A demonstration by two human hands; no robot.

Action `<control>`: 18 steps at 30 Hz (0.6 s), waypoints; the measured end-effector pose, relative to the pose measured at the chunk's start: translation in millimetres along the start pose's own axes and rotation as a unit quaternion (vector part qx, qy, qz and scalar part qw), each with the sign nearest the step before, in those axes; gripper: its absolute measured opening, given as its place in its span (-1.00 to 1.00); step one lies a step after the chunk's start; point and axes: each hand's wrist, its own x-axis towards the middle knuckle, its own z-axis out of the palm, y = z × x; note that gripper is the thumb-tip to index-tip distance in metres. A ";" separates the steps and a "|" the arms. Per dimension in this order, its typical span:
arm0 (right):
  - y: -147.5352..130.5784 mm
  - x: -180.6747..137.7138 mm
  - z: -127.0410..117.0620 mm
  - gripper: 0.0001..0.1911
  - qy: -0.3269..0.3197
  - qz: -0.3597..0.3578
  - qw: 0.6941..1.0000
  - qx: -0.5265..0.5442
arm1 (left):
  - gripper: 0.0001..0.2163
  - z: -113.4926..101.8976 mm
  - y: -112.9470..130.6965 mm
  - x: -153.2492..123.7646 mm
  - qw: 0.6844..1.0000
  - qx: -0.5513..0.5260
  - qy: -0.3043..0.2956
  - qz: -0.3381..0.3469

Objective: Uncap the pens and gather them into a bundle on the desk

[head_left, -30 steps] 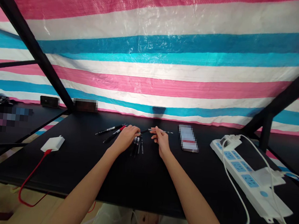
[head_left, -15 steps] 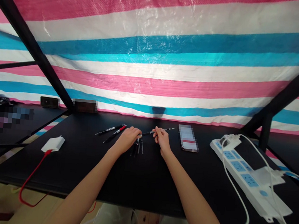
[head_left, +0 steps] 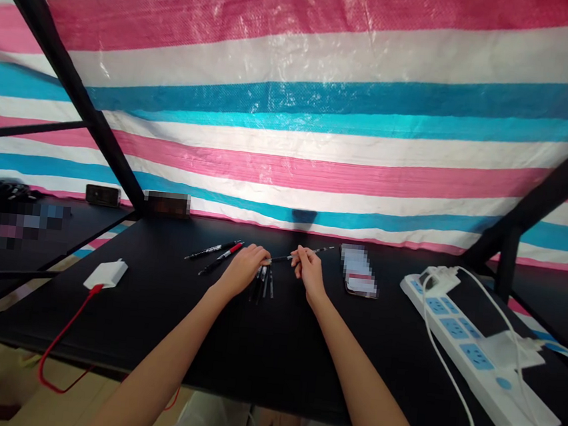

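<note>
A thin dark stick with a clear, patterned far part, which looks like a pen refill [head_left: 324, 250], runs slantwise between my two hands. My right hand [head_left: 308, 272] pinches it near its middle. My left hand [head_left: 244, 267] is closed at its left end, the fingertips partly hidden. Just below the left fingers, several thin dark and clear sticks [head_left: 266, 283], like more refills, lie fanned on the black table [head_left: 281, 347]. Left of that hand lie a black pen [head_left: 213, 250] and a black pen with a red part [head_left: 222, 258].
A phone [head_left: 359, 270] lies right of my hands. Farther right is a white power strip [head_left: 471, 355] with plugs and looping cables. At left sits a white charger [head_left: 106, 274] with a red cable [head_left: 64, 332]. Black frame bars [head_left: 76, 79] stand before a striped sheet [head_left: 291, 133].
The view has shifted slightly, so everything sits a little lower and to the right. Both hands keep nearly the same pose on the refill.
</note>
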 end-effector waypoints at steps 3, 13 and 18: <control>2.3 1.5 -1.5 -0.60 -0.002 0.008 1.000 -0.009 | -0.77 0.9 0.4 0.6 1.000 -0.012 0.006 -0.008; 8.1 -1.5 5.8 -0.65 -0.055 -0.015 0.994 -0.089 | -0.80 2.0 5.5 -0.5 0.998 -0.043 0.039 -0.026; 2.5 -6.2 11.2 -0.62 -0.067 -0.030 0.993 -0.087 | -0.80 6.4 0.5 2.7 0.967 -0.167 0.115 -0.156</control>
